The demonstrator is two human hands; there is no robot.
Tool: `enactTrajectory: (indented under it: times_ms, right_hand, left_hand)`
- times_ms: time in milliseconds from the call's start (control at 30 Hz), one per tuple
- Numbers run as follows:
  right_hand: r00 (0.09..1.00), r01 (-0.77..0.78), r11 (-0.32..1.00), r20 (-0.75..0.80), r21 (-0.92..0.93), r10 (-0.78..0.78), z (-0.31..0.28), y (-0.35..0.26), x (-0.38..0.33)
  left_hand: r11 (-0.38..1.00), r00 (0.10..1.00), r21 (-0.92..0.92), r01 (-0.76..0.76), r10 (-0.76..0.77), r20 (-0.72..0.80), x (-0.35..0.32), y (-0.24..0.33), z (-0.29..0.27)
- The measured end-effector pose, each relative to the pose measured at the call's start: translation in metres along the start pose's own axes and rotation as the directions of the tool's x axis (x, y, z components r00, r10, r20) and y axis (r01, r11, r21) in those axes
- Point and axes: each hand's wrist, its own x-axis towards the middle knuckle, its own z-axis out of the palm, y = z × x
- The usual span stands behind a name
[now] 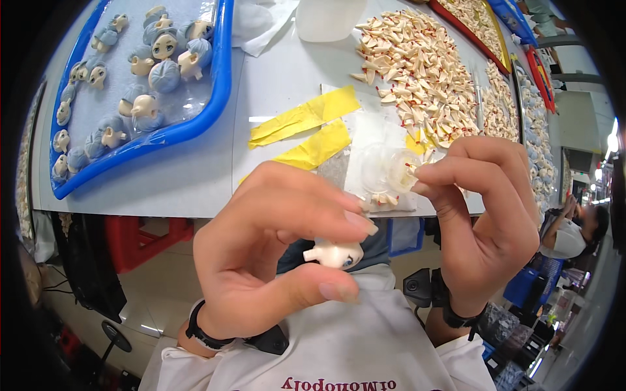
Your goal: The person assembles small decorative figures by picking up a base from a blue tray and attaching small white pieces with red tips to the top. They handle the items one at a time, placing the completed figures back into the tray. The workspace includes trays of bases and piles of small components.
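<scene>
Low over the table's front edge, my left hand (254, 244) is curled around a small cream doll face piece (334, 255). It lies sideways, with a painted eye at one end and a short stub at the other. To the right, my right hand (492, 208) pinches a small cream piece with a red tip (411, 168) between thumb and forefinger. That pinch is at the rim of a small clear cup (379, 166), and the fingers partly cover the piece. Several similar red-tipped pieces (385, 199) lie just in front of the cup.
A large pile of red-tipped cream pieces (424, 72) spreads beyond my right hand. At left stands a blue tray (225, 72) holding several blue-haired doll heads (164, 45). Yellow tape strips (306, 117) lie mid-table; a white tub (329, 19) stands behind. Another person (574, 231) is at far right.
</scene>
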Motion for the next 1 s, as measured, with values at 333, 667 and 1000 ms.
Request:
enactTrajectory:
  times_ms: [333,667,1000]
  right_hand:
    - [0.953,-0.207,0.78,-0.06,0.59,0.298,-0.001,-0.008,-0.024]
    - [0.869,-0.367,0.549,0.066,0.751,0.49,-0.002,-0.027,-0.033]
    - [0.97,-0.184,0.715,0.007,0.675,0.243,0.009,-0.029,-0.034]
  left_hand:
    - [0.991,0.995,-0.094,0.091,-0.087,0.044,-0.002,0.013,0.009]
    - [0.961,0.955,0.116,-0.25,0.225,0.192,-0.003,-0.002,0.002]
    - [0.966,0.959,0.054,-0.253,0.243,0.147,-0.005,-0.007,0.004]
